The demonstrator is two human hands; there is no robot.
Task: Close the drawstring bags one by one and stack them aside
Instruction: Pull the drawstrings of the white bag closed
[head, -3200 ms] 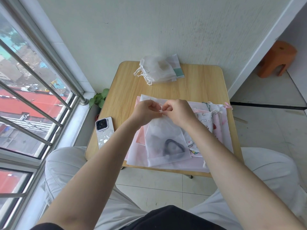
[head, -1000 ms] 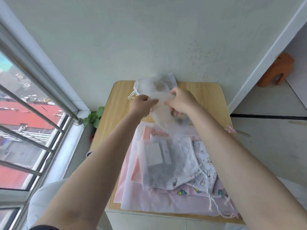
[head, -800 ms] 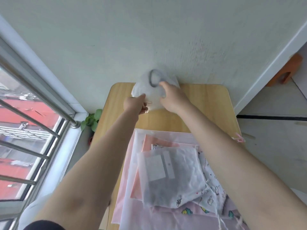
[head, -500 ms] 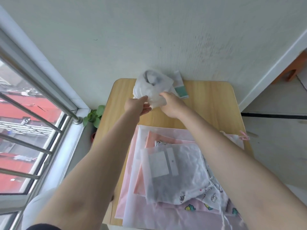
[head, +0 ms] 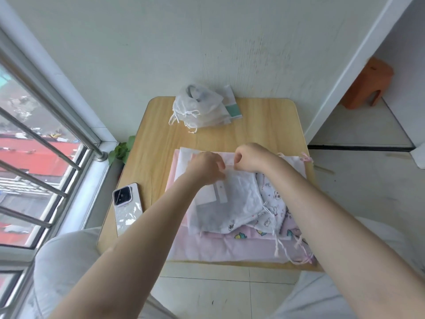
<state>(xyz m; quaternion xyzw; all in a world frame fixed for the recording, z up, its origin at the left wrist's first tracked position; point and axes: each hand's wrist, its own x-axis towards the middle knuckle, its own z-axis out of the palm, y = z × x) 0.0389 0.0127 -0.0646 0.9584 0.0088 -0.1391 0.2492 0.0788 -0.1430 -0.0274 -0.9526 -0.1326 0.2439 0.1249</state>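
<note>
A white translucent drawstring bag (head: 232,201) with a grey thing inside lies on top of a pile of pink and printed bags (head: 257,240) on the small wooden table (head: 264,127). My left hand (head: 207,168) and my right hand (head: 249,157) sit side by side at this bag's top edge, fingers curled and pinching it there. At the table's far edge lies a stack of closed white bags (head: 200,109), the top one holding a dark ring-shaped thing.
A phone (head: 127,207) in a clear case lies at the table's left edge. A window with metal bars (head: 46,143) runs along the left. A small green plant (head: 122,150) sits below it. An orange stool (head: 368,84) stands at the far right.
Both hands let go of the closed white bag on the far stack and came back to the near pile, where they now pinch the top edge of another white bag.
</note>
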